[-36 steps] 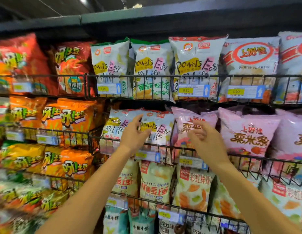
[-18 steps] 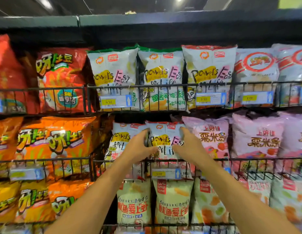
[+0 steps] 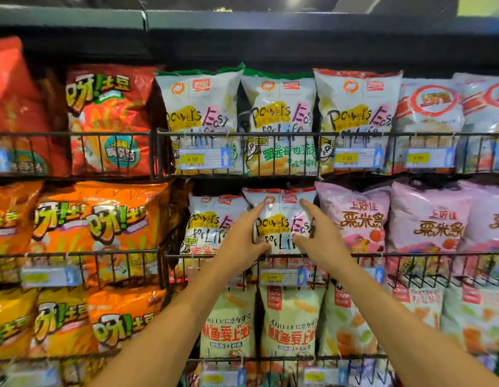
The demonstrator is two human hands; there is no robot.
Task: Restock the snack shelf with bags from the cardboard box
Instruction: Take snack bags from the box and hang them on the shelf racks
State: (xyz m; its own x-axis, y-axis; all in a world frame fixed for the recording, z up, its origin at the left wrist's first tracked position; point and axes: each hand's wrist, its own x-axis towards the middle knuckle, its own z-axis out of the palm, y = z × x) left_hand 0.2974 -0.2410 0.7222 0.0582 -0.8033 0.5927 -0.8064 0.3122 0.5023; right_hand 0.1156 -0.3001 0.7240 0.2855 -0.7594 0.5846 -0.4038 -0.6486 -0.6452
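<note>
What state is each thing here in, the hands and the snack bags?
Held bag: upright behind rail, gripped at both sides.
Left hand: grips the bag's left edge.
Right hand: grips the bag's right edge.
Neighbour bag: upright, partly overlapped by the held one.
Pink bags: upright, shelved, untouched.
Top bags: upright in a row, untouched.

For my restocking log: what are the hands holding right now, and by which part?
One white bag: the left hand holds its left edge and the right hand its right edge, thumbs on the front.
</note>
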